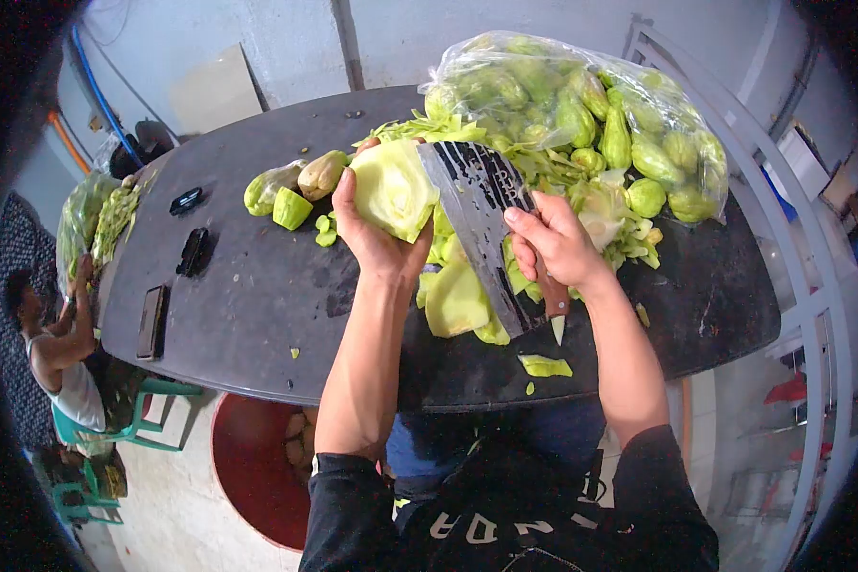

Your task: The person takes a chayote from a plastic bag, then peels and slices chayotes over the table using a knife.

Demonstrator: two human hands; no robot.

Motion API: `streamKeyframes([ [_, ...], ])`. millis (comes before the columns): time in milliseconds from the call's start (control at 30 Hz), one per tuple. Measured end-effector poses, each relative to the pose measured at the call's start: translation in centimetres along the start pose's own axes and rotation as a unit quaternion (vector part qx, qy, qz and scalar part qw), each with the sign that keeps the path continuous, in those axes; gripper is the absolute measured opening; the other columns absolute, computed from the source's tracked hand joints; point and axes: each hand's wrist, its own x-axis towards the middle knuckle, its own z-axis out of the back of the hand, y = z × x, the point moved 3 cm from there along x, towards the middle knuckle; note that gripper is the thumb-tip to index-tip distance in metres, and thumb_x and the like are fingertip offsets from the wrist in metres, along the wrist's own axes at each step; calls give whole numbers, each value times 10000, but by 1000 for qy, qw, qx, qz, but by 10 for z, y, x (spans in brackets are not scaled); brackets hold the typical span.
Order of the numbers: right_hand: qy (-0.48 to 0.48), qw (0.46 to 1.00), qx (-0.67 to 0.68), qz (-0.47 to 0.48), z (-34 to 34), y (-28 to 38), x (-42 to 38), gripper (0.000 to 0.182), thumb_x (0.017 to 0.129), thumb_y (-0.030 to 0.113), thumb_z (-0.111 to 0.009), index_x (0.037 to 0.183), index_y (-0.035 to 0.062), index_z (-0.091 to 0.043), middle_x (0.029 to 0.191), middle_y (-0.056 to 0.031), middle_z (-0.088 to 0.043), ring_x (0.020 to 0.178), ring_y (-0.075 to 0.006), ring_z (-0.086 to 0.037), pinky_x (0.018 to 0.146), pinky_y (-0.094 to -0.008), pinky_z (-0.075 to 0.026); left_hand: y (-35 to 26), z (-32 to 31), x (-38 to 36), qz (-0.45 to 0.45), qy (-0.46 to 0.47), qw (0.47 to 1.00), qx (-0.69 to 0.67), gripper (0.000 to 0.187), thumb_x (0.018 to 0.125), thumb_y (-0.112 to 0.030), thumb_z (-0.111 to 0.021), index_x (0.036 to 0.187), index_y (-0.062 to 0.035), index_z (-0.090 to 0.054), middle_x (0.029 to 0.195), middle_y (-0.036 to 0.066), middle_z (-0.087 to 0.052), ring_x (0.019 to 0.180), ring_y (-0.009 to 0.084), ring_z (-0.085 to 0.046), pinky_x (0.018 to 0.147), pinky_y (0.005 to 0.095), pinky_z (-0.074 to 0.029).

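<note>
My left hand (381, 243) is wrapped round a cut piece of cabbage (391, 186), its pale layered face turned up. My right hand (555, 240) grips a cleaver (477, 214) by its brown wooden handle (554, 294). The broad dark blade slants beside the cabbage piece, its upper end right at the cut face; wet bits cling to the metal. Below the handle shows a pale pointed tip (558, 330). Under the blade lie cabbage leaves (458, 297), with shredded cabbage (424, 129) heaped behind. Small chayotes (272, 186) rest left of my left hand.
A clear plastic bag (582, 91) full of chayotes stands at the back right of the dark table (248, 286). Several black objects (153, 321) lie at its left side. A red tub (253, 477) sits on the floor. At far left, a person (62, 343) sits by greens.
</note>
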Motion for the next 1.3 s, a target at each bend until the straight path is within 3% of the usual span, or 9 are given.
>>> streamKeyframes([
  [200,-7,999,25,21,-6,-2,0,216,1008,218,-499,859,64,-472,536,-5,-471,410,-97,-469,392,-272,-406,4,-2,-4,-27,-10,999,20,504,891,-484,-515,1252,-133,-525,1140,47,-608,1068,219,-605,889,385,-511],
  [433,-24,998,43,34,-14,-6,1,249,1009,246,-503,835,72,-467,537,-3,-476,407,-98,-468,396,-270,-407,3,-8,-5,-44,9,999,25,484,905,-480,-487,1245,-137,-516,1142,57,-597,1052,228,-602,872,387,-517],
  [833,-33,997,31,58,-7,1,-3,279,1015,263,-491,795,95,-456,502,4,-467,395,-97,-467,387,-259,-390,18,-12,-13,47,56,995,63,461,900,-478,-503,1217,-143,-509,1119,65,-588,1009,215,-601,839,386,-519],
  [933,-35,996,45,73,-14,-4,0,279,1017,261,-486,796,94,-454,495,4,-466,388,-97,-465,381,-259,-385,23,-17,-21,-15,6,999,51,464,906,-468,-504,1221,-127,-504,1108,65,-593,998,204,-601,837,383,-517],
  [1067,-31,997,38,53,-7,4,-3,282,1014,267,-489,800,88,-450,499,3,-464,393,-97,-465,383,-261,-386,26,-14,-17,52,54,995,62,476,908,-468,-508,1221,-109,-501,1086,66,-600,988,198,-599,847,373,-508],
  [1300,-34,997,44,53,-13,-3,1,237,1004,248,-509,843,79,-466,529,2,-477,409,-96,-476,401,-261,-403,25,-13,-16,28,26,998,52,454,921,-461,-500,1224,-123,-504,1097,60,-600,998,206,-600,867,375,-505],
])
